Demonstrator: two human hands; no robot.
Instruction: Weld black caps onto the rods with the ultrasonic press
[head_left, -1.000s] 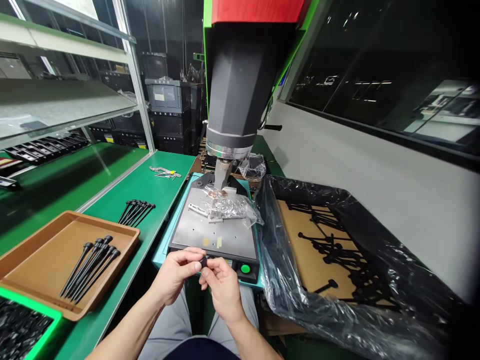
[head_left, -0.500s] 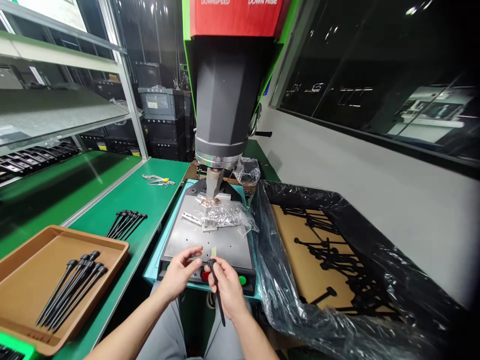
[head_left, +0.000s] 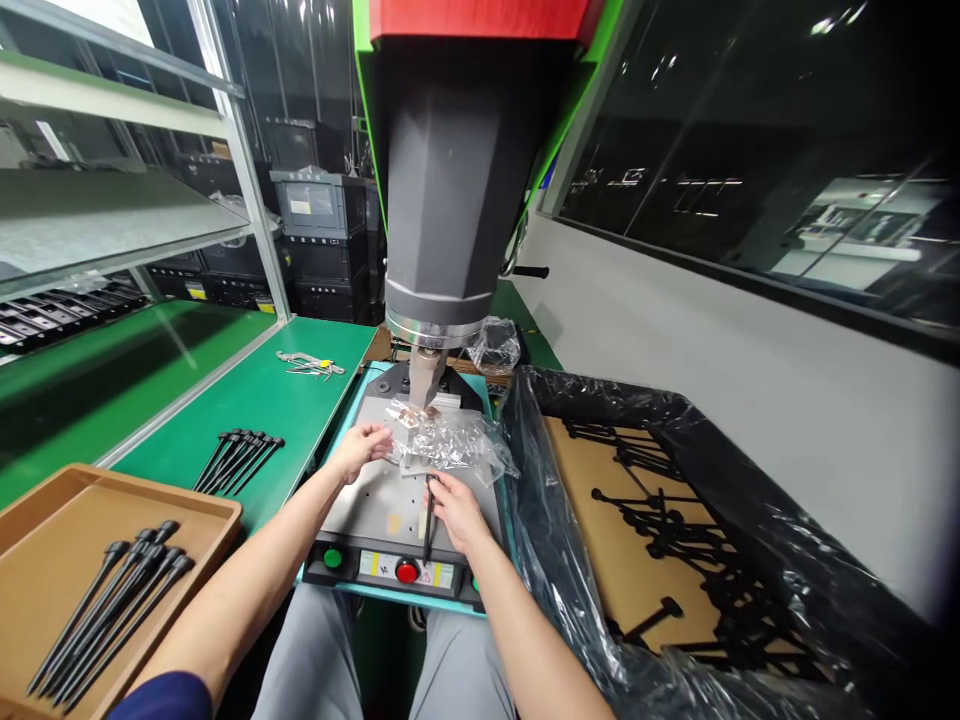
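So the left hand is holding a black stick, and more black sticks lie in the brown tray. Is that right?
Not quite: the head view shows the black stick in the right hand, not the left hand. More black sticks do lie in the brown tray.

- My left forearm (head_left: 259,565) extends forward and inward.
- My left hand (head_left: 365,452) is farther forward, its fingers loosely curved.
- My right forearm (head_left: 534,620) angles inward.
- My right hand (head_left: 456,510) maintains a thumb-and-finger pinch.
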